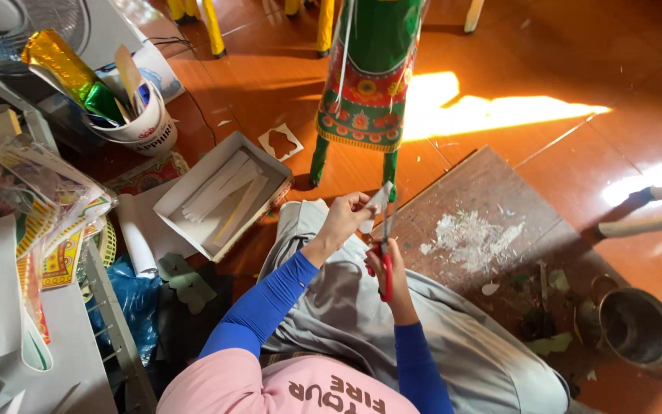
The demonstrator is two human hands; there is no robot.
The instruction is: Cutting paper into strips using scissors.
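Observation:
My left hand (pixel 344 218) pinches a small piece of white paper (pixel 378 201) in front of me, above my grey-trousered knee. My right hand (pixel 389 270) grips red-handled scissors (pixel 386 261), whose blades point up to the paper's lower edge. Both arms wear blue sleeves. Just beyond the hands stands a tall green paper figure (pixel 368 84) with a red flowered band and two green legs.
A white box (pixel 220 195) with paper strips lies on the floor at left. A white bucket (pixel 138 123) holds foil rolls. A brown board (pixel 484 222) with white scraps lies at right, next to a metal pot (pixel 637 328). Printed sheets are stacked on a rack (pixel 109 307) at far left.

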